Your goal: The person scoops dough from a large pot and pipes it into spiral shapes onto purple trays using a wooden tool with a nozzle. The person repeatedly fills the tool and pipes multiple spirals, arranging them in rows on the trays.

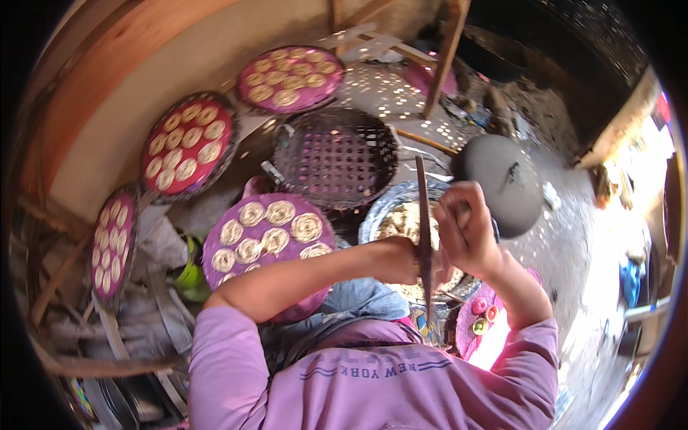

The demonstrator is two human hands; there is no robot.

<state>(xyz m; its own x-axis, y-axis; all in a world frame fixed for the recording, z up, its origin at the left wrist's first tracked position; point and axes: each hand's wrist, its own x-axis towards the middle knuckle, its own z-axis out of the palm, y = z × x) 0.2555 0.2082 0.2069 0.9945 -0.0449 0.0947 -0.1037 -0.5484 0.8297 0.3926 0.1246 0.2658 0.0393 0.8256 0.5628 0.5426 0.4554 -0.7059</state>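
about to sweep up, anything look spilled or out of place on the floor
Loose scraps litter the floor near the wooden post, and a white scrap lies beside the dark domed lid; both look like stray rubbish. No clear spill shows: the pale specks look like dappled light.

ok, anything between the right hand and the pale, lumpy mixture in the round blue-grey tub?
Yes, in this view: a long, thin dark bar crosses over the tub, between the right hand and the mixture showing at left. Clearance unclear.
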